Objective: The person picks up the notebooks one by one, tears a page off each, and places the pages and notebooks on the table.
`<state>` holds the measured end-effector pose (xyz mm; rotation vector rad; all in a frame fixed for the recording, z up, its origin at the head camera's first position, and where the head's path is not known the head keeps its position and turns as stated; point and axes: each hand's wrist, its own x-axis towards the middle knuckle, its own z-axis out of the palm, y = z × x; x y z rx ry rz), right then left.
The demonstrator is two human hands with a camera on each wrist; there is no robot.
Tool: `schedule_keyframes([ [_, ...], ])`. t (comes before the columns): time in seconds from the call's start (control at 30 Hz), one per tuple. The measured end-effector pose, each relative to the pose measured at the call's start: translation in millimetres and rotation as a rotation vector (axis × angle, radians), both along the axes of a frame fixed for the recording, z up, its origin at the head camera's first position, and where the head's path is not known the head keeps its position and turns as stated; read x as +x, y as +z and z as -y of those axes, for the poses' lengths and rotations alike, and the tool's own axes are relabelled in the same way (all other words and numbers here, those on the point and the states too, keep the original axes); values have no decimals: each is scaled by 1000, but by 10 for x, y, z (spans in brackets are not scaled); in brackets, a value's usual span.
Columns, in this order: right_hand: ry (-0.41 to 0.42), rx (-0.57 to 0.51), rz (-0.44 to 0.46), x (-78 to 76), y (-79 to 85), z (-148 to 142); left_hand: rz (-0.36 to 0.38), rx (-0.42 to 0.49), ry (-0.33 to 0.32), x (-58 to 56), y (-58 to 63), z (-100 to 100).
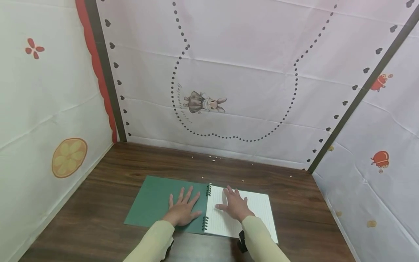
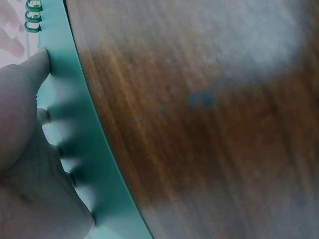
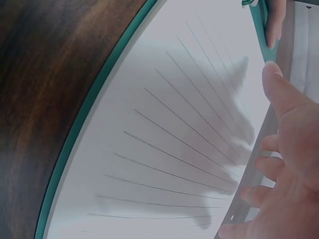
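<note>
A spiral notebook lies opened flat on the table, its green cover [image 1: 157,196] on the left and a white lined page [image 1: 262,214] on the right. Green ring binding [image 1: 205,222] runs between the two halves. My left hand [image 1: 183,211] rests on the cover with fingers spread, its thumb pointing toward the rings. Over the lined page is my right hand [image 1: 236,205], fingers extended and thumb out to the left. In the right wrist view, the fingers' shadows fall across the ruled lines of the page [image 3: 164,124]. Neither hand grips anything.
The dark wooden table [image 1: 98,196] carries several small white bits [image 1: 214,158] behind the notebook. Printed white cloth walls enclose it at the back [image 1: 242,105], left and right. A dark band [image 1: 242,242] shows at the right wrist under the pale sleeve.
</note>
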<state>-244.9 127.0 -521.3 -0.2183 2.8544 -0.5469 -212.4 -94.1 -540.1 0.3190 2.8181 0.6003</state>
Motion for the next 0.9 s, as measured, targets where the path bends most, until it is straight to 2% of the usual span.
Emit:
schedule_keyframes([
  [0.37, 19, 39, -41, -103, -27, 40, 36, -5, 3, -29, -19, 11],
  [0.9, 3, 61, -13, -190, -78, 64, 4, 10, 0, 3, 9, 15],
])
